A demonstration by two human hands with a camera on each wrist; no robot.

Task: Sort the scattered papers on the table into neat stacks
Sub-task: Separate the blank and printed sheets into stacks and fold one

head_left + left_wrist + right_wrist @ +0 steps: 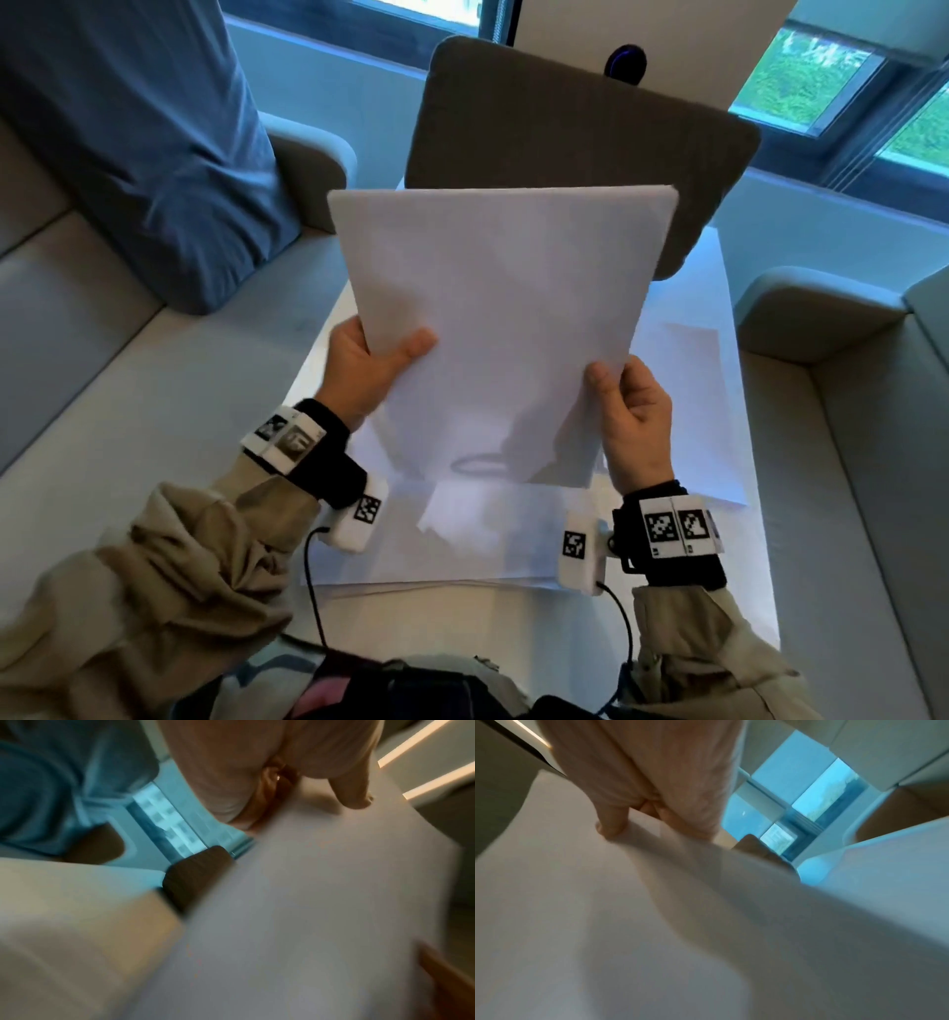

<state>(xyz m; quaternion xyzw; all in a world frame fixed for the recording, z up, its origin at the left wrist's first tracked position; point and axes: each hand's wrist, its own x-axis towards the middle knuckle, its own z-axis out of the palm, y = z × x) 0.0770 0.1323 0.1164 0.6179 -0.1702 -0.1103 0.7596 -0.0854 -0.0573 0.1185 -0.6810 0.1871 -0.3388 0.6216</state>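
Note:
A bundle of white sheets (493,318) stands nearly upright above the white table (760,591), its bottom edge low over the tabletop. My left hand (369,360) grips the bundle's left edge, thumb on the front. My right hand (631,411) grips its right edge, thumb on the front too. In the left wrist view the paper (321,912) fills the lower right under my thumb (354,789). The right wrist view shows the paper (603,923) bending below my thumb (613,821). More loose sheets (688,411) lie flat on the table beneath and to the right.
A dark grey chair back (565,133) stands at the table's far edge. A blue cushion (144,144) rests on the grey sofa (102,411) at left. Another grey seat (847,411) runs along the right. Windows (821,77) are behind.

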